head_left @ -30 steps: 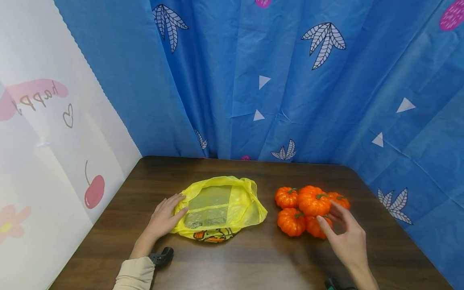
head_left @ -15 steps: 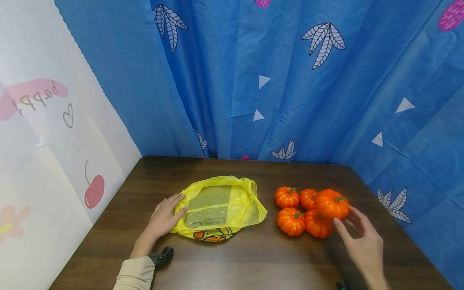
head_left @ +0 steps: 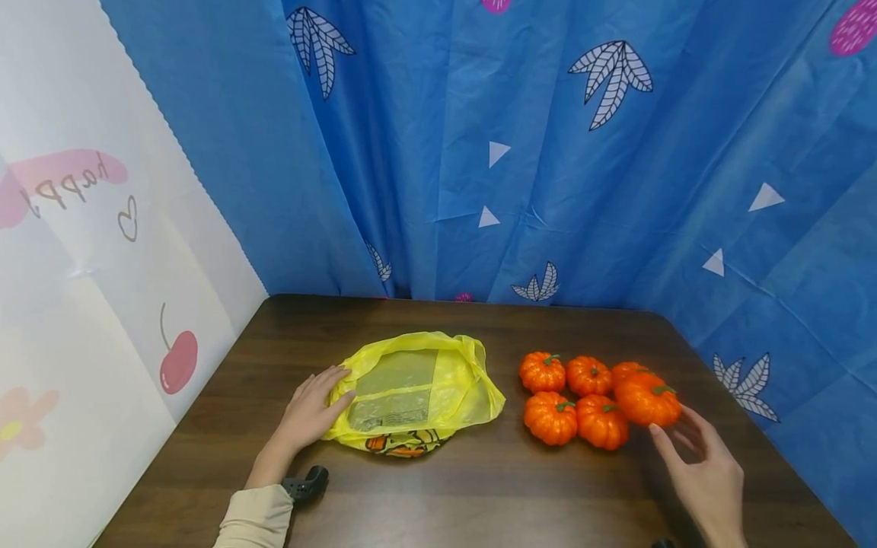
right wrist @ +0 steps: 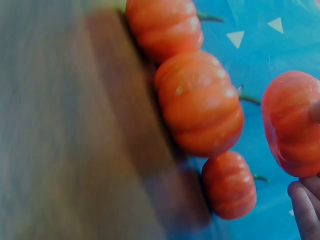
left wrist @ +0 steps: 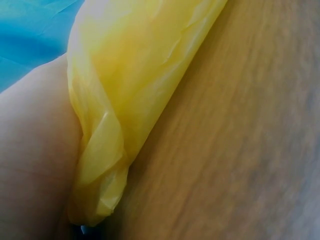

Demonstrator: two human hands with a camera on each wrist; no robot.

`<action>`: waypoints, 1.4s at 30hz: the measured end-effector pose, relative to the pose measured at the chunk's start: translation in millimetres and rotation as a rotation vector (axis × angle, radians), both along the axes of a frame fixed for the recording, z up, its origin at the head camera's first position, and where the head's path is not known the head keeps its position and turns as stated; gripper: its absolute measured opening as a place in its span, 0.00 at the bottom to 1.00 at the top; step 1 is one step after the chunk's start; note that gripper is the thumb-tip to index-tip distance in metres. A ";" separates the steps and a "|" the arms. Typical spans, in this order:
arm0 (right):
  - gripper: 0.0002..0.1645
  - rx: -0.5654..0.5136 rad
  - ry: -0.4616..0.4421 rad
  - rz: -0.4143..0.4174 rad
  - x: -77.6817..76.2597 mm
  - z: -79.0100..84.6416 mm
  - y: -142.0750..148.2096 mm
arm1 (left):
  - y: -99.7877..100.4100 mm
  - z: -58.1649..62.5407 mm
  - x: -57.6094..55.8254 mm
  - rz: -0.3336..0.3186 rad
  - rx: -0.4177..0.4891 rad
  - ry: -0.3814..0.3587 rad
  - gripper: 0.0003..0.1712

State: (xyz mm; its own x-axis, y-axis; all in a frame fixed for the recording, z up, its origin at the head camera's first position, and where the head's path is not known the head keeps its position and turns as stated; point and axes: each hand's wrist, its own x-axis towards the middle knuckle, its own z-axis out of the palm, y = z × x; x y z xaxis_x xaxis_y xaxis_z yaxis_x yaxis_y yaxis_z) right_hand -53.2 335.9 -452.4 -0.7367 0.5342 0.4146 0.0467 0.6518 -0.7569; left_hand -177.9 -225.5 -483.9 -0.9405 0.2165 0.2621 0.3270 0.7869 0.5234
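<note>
My right hand (head_left: 709,468) holds a small orange pumpkin (head_left: 647,399) with a green stem, thumb at its near side and fingers at its right. In the right wrist view the held pumpkin (right wrist: 292,125) is raised, with fingertips (right wrist: 302,207) beneath it. It partly covers another pumpkin (head_left: 625,371) in the head view. Several more pumpkins (head_left: 551,418) sit in two rows beside it. My left hand (head_left: 311,411) rests at the left rim of a yellow plastic bag (head_left: 466,396), fingers extended. The bag's mouth gapes upward. In the left wrist view, yellow plastic (left wrist: 135,75) lies against the hand.
A dark brown wooden table (head_left: 438,502) carries everything. Behind it hangs a blue curtain (head_left: 438,152) with leaf prints, and a white printed sheet (head_left: 103,266) borders the left side. A black strap (head_left: 306,485) is on the left wrist.
My right hand has moved right and toward me with the held pumpkin, away from above the middle of the group, uncovering pumpkins there. The left hand and bag have stayed put.
</note>
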 end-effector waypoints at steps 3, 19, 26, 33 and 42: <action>0.38 -0.003 -0.022 -0.017 1.2 -4.0 5.3 | 0.0 0.4 -0.1 0.000 0.000 0.002 0.32; 0.43 -0.001 -0.137 -0.041 2.9 -12.7 20.6 | -0.6 0.0 -0.7 -0.001 0.005 -0.001 0.33; 0.45 0.007 -0.215 -0.052 5.8 -16.6 26.0 | -0.8 -0.3 -0.9 0.002 0.007 -0.002 0.32; 0.47 0.039 -0.277 -0.051 7.7 -20.2 32.1 | 0.0 -0.2 -0.7 0.003 0.005 0.001 0.32; 0.47 0.089 -0.266 0.029 10.4 -27.7 36.9 | -0.6 -0.6 -0.7 0.002 0.007 -0.001 0.32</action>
